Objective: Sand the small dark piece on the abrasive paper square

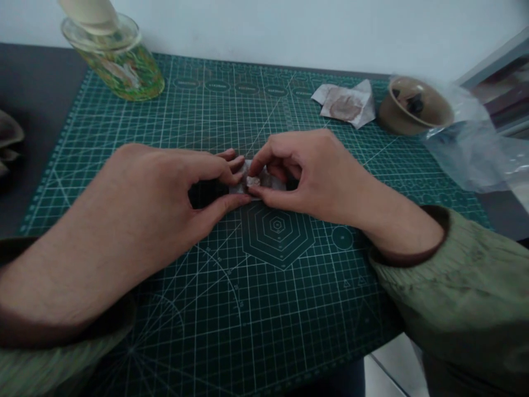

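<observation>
Near the middle of the green cutting mat (281, 309), both hands meet over a small black object (210, 193). Its shape is mostly hidden by my fingers and a whitish tissue (237, 188). My left hand (161, 187) is closed round the left part, thumb on the near side and fingers on the far side. A small crumpled wad of the tissue is pinched between the thumb and index finger of my right hand (309, 171), right beside the left fingertips. The other right fingers are curled under.
A stained, folded tissue (343, 105) lies at the back right, beside a brown bowl (397, 118) with dark pieces inside. Clear plastic wrapping (467, 149) spreads to its right. At the back left stands a patterned glass jar (124, 69) with a pale object on top.
</observation>
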`<state>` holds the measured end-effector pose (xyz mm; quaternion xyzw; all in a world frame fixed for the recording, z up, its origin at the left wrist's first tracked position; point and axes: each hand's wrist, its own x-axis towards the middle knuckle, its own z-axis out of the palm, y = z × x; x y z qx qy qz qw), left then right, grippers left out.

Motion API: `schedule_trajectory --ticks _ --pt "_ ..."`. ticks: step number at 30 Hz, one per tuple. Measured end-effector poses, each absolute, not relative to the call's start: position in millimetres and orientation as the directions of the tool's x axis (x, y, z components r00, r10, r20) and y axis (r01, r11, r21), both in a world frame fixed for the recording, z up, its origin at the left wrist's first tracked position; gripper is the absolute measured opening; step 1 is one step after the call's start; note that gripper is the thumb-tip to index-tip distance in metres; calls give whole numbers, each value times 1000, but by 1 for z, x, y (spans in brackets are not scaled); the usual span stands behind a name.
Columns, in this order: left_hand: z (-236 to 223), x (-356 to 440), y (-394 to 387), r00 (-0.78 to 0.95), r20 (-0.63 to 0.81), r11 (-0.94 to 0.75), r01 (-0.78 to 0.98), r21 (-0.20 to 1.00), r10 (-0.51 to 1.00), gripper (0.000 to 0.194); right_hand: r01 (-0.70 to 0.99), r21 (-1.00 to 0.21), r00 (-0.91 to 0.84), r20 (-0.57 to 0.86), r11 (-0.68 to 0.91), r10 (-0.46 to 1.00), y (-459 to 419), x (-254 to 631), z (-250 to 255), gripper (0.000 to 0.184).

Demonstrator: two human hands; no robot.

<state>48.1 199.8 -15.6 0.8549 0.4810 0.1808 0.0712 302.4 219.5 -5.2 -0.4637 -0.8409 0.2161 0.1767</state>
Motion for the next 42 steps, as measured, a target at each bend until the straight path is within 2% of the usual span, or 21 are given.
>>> schedule_trajectory --ticks 2,5,8,11,16,21,26,30,35,39,42 --pt "-16 48 200 482 243 -538 786 303 842 51 676 -564 -525 83 474 847 219 304 -6 11" --pt "-17 48 200 499 249 -556 779 290 830 41 730 -520 -459 106 443 882 219 304 -5 9" --pt "-17 48 199 488 245 -543 786 295 838 44 741 -488 -474 107 462 874 219 300 -5 11" --pt "-17 48 199 499 259 -558 784 272 827 48 704 -540 -511 67 462 857 218 300 -4 12" --pt "-16 47 200 503 249 -558 785 269 828 44 767 -491 -416 111 414 903 219 301 -2 9" --pt "-18 46 200 481 252 -540 790 291 840 49 691 -568 -491 84 447 867 218 302 -3 13" --pt "-18 47 200 497 271 -558 795 238 824 46 768 -492 -415 106 410 904 218 298 -2 12" --pt "-17 47 199 496 257 -553 794 252 829 48 696 -569 -483 80 437 872 218 300 -4 11" --pt "-18 45 202 492 255 -549 793 264 833 45 754 -512 -423 100 412 900 219 301 -4 10" --pt "-18 45 203 499 236 -552 766 329 834 37 704 -572 -470 68 420 880 218 301 -3 10" --pt "-18 44 202 512 244 -567 752 335 824 34 729 -553 -424 97 403 901 217 303 -3 9"
